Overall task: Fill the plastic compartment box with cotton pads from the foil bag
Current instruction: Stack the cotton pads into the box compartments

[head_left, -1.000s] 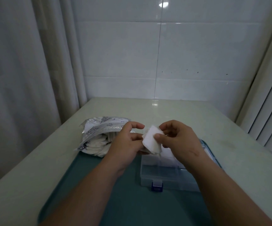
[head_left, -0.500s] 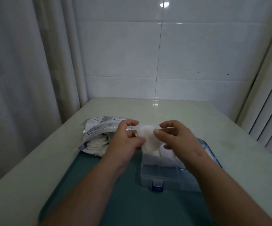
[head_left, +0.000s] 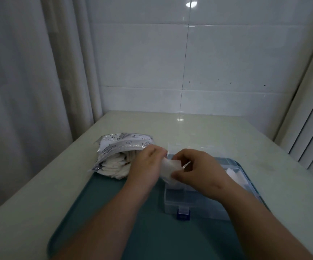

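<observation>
I found one pad [head_left: 167, 167] held between both hands, just above the far-left part of the box [head_left: 189, 209]. The left hand [head_left: 146, 166] pinched the pad's left edge with curled fingers. The right hand [head_left: 198, 171] pinched its right edge between thumb and fingertips. The box lay open on the tray [head_left: 151, 231], its blue latch [head_left: 183, 213] toward me. Stored pads [head_left: 234, 174] showed white in a right-hand compartment, and the near-left compartments looked empty. The bag [head_left: 121, 145] lay open at the tray's far-left corner, just beside the left hand, with bagged pads [head_left: 114, 166] visible in its mouth.

I judged that the step in hand was seating this pad in a compartment. To do it well, I would keep the pad flat and lower it square to the dividers. I would then release the left pinch first and press down with the right fingertips, so no corner rode over a wall. I could not tell which compartment lay beneath the pad, because the hands hid it.
</observation>
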Available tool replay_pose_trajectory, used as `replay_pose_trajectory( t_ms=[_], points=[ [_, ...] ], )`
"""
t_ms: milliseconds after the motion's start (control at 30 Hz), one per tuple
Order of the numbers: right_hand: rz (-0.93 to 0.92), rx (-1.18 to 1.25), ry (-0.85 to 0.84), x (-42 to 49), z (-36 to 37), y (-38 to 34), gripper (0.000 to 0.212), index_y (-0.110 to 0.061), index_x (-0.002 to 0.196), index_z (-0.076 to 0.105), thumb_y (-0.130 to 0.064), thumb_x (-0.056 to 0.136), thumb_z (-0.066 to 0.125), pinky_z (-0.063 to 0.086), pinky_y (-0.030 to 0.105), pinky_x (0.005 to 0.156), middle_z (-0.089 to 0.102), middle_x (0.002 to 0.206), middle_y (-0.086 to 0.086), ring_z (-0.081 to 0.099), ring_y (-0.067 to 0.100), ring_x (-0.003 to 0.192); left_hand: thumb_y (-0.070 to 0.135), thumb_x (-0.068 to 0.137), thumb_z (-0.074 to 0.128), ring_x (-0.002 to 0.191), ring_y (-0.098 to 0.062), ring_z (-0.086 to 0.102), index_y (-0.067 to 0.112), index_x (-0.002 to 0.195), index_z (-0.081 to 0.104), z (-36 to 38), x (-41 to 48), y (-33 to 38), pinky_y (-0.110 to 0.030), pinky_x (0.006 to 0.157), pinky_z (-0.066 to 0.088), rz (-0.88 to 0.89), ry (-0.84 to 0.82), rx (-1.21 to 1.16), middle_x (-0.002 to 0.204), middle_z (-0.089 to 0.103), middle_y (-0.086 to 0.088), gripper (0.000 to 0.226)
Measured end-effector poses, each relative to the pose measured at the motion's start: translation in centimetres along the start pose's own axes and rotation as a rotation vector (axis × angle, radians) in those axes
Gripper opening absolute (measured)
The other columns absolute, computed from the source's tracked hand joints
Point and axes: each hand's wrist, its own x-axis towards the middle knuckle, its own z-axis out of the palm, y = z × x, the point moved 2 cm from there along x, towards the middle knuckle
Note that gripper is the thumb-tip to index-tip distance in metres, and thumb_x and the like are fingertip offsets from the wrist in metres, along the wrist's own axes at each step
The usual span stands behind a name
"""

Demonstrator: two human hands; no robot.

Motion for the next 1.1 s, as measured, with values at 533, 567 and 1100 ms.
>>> replay_pose_trajectory(
  t_ms=[533,567,1100],
  points=[
    [-0.079,-0.081,-0.047,-0.5,0.1,-0.6,0.028,-0.041,0.099,0.049,-0.028,0.086,0.069,0.05,0.017,0.065,0.057,0.095,-0.016,0.058,0.003,0.073,0.02,0.095,0.047,0.078,-0.014,0.054,0.016,0.092,0.066,0.5,-0.2,-0.4,-0.031,0.068,0.042,-0.077,0.058,0.027,0.086,0.062,0.001,0.019],
    [-0.082,-0.077,-0.025,-0.5,0.0,-0.6,0.026,-0.04,0.098,0.05,-0.027,0.086,0.069,0.05,0.016,0.065,0.057,0.094,-0.016,0.058,0.002,0.073,0.022,0.095,0.048,0.079,-0.014,0.054,0.017,0.091,0.066,0.4,-0.2,-0.2,-0.032,0.068,0.042,-0.076,0.075,0.002,0.086,0.062,0.002,0.019],
    [-0.093,-0.114,0.004,-0.6,-0.5,-0.8,0.023,-0.038,0.092,0.05,-0.031,0.084,0.07,0.053,0.022,0.067,0.056,0.094,-0.02,0.059,0.006,0.071,0.02,0.094,0.05,0.07,-0.014,0.048,0.014,0.077,0.062,0.5,-0.4,0.1,-0.029,0.059,0.034,-0.033,-0.005,0.108,0.074,0.055,0.001,0.022]
  ],
)
